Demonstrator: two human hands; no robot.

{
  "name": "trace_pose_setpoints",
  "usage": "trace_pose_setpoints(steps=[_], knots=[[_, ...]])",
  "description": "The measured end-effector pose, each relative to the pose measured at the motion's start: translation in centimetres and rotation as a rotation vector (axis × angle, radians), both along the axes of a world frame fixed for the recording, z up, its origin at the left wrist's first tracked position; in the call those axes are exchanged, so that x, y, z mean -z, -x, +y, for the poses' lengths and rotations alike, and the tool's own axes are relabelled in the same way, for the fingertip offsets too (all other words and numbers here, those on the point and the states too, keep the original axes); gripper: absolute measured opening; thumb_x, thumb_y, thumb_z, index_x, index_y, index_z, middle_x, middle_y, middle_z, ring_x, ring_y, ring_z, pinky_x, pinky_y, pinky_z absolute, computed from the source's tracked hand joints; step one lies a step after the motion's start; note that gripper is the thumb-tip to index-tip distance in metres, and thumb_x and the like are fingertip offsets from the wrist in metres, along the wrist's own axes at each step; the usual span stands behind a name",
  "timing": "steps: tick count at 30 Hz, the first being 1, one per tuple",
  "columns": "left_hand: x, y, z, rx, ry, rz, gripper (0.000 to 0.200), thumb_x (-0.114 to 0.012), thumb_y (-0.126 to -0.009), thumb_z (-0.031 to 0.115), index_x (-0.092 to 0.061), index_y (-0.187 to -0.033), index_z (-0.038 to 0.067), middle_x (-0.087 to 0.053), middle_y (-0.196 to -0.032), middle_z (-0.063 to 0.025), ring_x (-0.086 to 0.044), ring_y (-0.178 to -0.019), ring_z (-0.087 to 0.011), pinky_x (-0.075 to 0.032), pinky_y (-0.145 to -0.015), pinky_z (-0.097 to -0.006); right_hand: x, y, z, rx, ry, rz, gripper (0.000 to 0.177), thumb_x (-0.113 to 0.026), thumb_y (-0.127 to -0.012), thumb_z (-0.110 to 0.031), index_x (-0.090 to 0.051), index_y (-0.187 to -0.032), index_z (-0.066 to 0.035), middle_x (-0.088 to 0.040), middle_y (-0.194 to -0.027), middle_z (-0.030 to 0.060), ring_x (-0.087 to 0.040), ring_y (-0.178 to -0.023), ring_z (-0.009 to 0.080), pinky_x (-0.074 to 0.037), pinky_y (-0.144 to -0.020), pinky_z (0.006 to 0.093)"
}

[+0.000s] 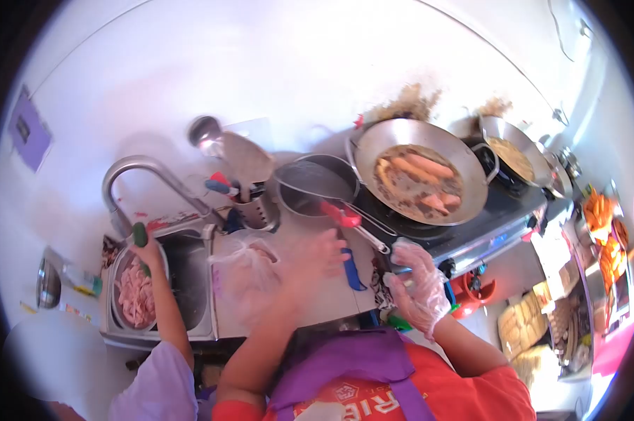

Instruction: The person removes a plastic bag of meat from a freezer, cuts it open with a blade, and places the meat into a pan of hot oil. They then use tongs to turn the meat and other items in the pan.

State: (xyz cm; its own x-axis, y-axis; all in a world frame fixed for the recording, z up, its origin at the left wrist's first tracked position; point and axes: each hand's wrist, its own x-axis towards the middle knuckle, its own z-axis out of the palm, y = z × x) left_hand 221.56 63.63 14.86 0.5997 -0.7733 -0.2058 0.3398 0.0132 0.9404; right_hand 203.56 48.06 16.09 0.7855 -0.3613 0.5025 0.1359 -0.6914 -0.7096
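Note:
My left hand [320, 258], blurred by motion, is over the counter with its fingers stretched out and nothing visible in them. Beside its fingertips lies a blue handle [353, 270]. A clear plastic bag [243, 258] with pinkish contents rests left of that hand. In a clear plastic glove [438, 298], my right hand [422, 288] is raised near the stove's front edge, fingers apart and holding nothing. A strainer [310, 179] lies across a dark pot [304, 203], and tongs with a red grip [341, 215] extend toward my hands.
A large wok [482, 193] holds sausage-like pieces [419, 168] in oil; a second pan [492, 130] stands behind it. At left, another person's hand [147, 254] grips something green above raw meat [134, 291] in the sink [206, 309]. A utensil holder [257, 210] stands against the wall.

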Motion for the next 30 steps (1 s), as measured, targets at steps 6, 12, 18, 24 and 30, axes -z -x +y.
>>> trace_pose_setpoints(steps=[6, 12, 18, 24, 30], knots=[[2.1, -0.6, -4.0, -0.126, 0.297, 0.405, 0.050, -0.054, -0.096, 0.049, -0.044, -0.134, 0.018, -0.059, -0.123, -0.0038, -0.057, -0.110, -0.0170, -0.043, -0.091, -0.0363, 2.1, -2.7, -0.2, -0.012, -0.295, 0.024, 0.076, -0.058, -0.087, -0.001, -0.019, -0.152, -0.004, -0.026, -0.155, 0.0190, -0.049, -0.125, 0.0281, -0.047, -0.095, 0.0352], [0.5, -1.4, -4.7, -0.205, 0.369, 0.548, 0.035, -0.061, -0.091, 0.050, -0.060, -0.102, 0.016, -0.063, -0.097, 0.0017, -0.060, -0.094, -0.0134, -0.045, -0.082, -0.0306, 1.3, -5.2, 0.5, -0.179, -0.079, 0.000, 0.052, -0.058, -0.084, 0.001, -0.050, -0.135, -0.005, -0.054, -0.132, 0.0207, -0.061, -0.110, 0.0318, -0.051, -0.087, 0.0371], [-0.6, -1.8, -3.5, -0.255, 0.416, 0.599, 0.030, -0.062, -0.091, 0.044, -0.059, -0.093, 0.014, -0.062, -0.085, -0.0002, -0.060, -0.083, -0.0136, -0.047, -0.076, -0.0310, -1.7, -6.7, 0.7, -0.043, 0.250, -0.062, 0.026, -0.065, -0.083, -0.002, -0.063, -0.109, -0.006, -0.067, -0.106, 0.0171, -0.066, -0.094, 0.0360, -0.054, -0.080, 0.0405], [-4.2, -1.2, 1.2, -0.186, 0.312, 0.426, 0.027, -0.056, -0.097, 0.040, -0.055, -0.097, 0.013, -0.060, -0.092, -0.0028, -0.057, -0.083, -0.0165, -0.047, -0.077, -0.0345, -2.3, -7.1, -0.9, 0.069, 0.227, -0.143, 0.024, -0.063, -0.085, -0.005, -0.063, -0.109, -0.008, -0.067, -0.104, 0.0169, -0.066, -0.090, 0.0376, -0.054, -0.077, 0.0435], [-3.8, -1.2, 6.5, -0.187, 0.164, 0.069, 0.031, -0.047, -0.101, 0.038, -0.053, -0.095, 0.008, -0.055, -0.086, -0.0056, -0.054, -0.079, -0.0175, -0.046, -0.074, -0.0334, -2.5, -6.7, -1.1, 0.063, 0.289, -0.033, 0.031, -0.065, -0.083, -0.004, -0.061, -0.114, -0.007, -0.066, -0.109, 0.0170, -0.065, -0.097, 0.0362, -0.054, -0.082, 0.0423]])
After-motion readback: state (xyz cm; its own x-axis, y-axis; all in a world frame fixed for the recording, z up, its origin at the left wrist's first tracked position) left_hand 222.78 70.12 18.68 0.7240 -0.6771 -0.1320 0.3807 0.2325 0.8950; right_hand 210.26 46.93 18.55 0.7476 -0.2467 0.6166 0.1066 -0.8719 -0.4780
